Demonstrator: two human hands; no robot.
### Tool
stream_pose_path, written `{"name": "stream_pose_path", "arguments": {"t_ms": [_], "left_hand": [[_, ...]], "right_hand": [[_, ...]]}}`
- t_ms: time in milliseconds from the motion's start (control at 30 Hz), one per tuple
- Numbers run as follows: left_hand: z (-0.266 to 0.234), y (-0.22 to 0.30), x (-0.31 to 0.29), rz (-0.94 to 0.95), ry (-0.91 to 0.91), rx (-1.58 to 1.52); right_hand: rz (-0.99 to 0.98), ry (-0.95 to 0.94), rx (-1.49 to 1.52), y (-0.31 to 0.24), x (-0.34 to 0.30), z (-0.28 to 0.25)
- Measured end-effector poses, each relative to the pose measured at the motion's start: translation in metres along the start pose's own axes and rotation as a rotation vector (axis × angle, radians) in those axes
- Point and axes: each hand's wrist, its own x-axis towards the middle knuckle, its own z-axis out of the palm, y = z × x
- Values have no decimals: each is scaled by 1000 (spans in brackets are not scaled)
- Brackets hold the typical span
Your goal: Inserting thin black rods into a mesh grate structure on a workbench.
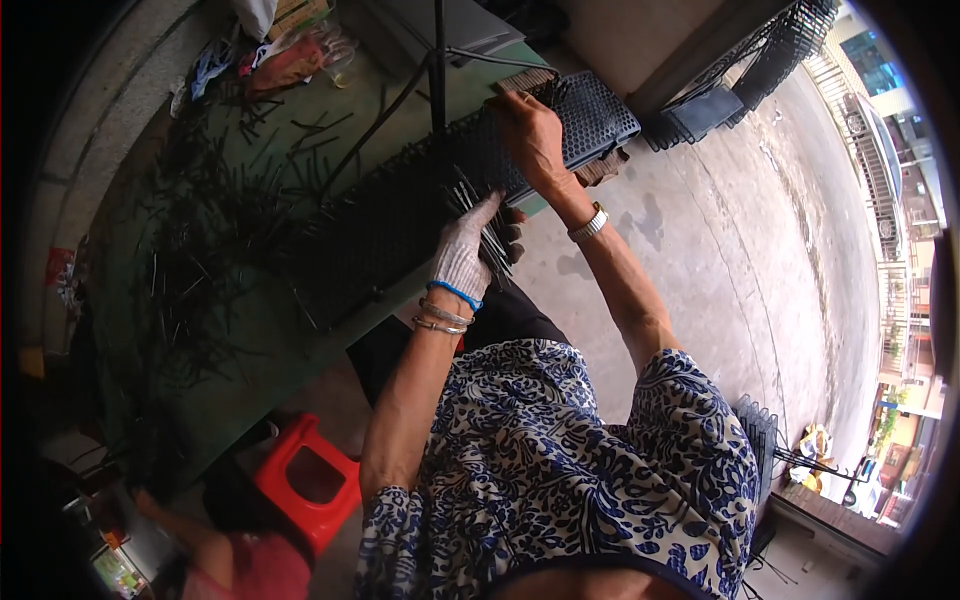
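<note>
Near the close edge of the worktop (232, 412), a green flat-topped one, the left hand (466, 245), in a whitish knitted glove with a blue cuff, has its fingers curled around a bunch of thin, dark, stiff strips (494, 252), whose ends poke out on both sides of the grip. Farther out, the bare right hand (532, 140) reaches over a long black panel full of small holes (592, 112), its fingers bent at the panel's far side; from where I stand I cannot tell whether they pinch anything or merely rest there. The panel lies lengthwise along the worktop, with brown ribbed pieces (603, 168) showing beneath its near edge.

Up the wrists come silvery bracelets (446, 318) on the left and a pale-banded wristwatch (589, 223) on the right (both arms run back to a blue-and-white patterned top (590, 460)). Over to the left, more dark strips (225, 205) are strewn in a loose tangle across the worktop. A slim black upright post (438, 75) rises behind the panel. Below the worktop stands a red plastic stool (283, 468), and near it is another person's pinkish-red clothing (268, 568).
</note>
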Motion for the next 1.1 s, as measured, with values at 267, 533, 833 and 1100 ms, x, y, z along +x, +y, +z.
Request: {"name": "stream_pose_path", "arguments": {"t_ms": [267,533,833,1100], "left_hand": [[0,-5,0,64,-49,-52],[5,-5,-5,119,56,61],[-6,-10,12,75,-29,-33],[12,4,1,-12,-35,-278]], "right_hand": [[56,-221,-113,-7,-4,-13],[272,-605,460,-20,-16,-53],[75,179,90,-3,10,-18],[234,225,242,17,8,9]]}}
